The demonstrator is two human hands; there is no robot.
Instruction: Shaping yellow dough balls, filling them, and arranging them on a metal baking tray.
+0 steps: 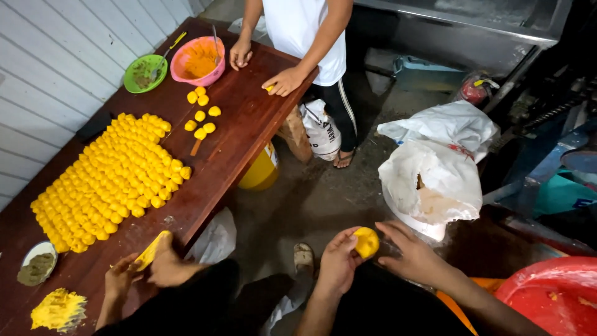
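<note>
My left hand is closed around a yellow dough ball, held low over the floor. Beside it, my right hand has its fingers spread, the tips just right of the ball and holding nothing. A long wooden table stands to the left. On it lie several rows of yellow balls packed together, and a few loose ones further back.
At the near table edge a co-worker's hands hold a flat yellow piece. Another person stands at the far end near a pink bowl and green bowl. Red basin, white sacks, yellow bucket.
</note>
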